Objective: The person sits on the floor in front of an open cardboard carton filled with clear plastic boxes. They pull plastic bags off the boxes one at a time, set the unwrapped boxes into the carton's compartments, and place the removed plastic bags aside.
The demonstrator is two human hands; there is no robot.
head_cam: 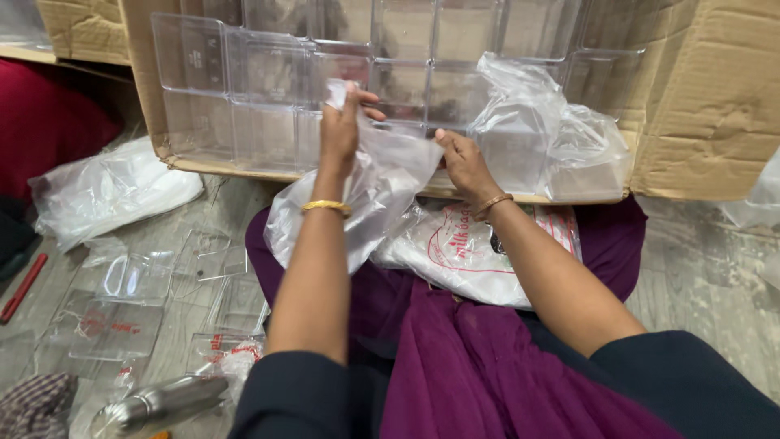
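Observation:
My left hand (340, 130) pinches the top edge of a clear plastic bag (374, 191) and holds it up in front of me. My right hand (465, 162) grips the same bag at its right edge. The bag hangs between my hands, above my lap in purple cloth (455, 349). Behind the hands lies a cardboard box (715, 97) on its side, filled with stacked clear plastic containers (268, 89). A stack of white printed bags (467, 256) rests on my lap under the right wrist. Both wrists wear gold bangles.
Crumpled clear plastic (552, 138) spills from the box mouth at right. More plastic sheeting (110, 191) lies on the floor at left. Flat clear lids and trays (134, 284) are scattered on the grey floor, with a steel bottle (158, 405) near the bottom left.

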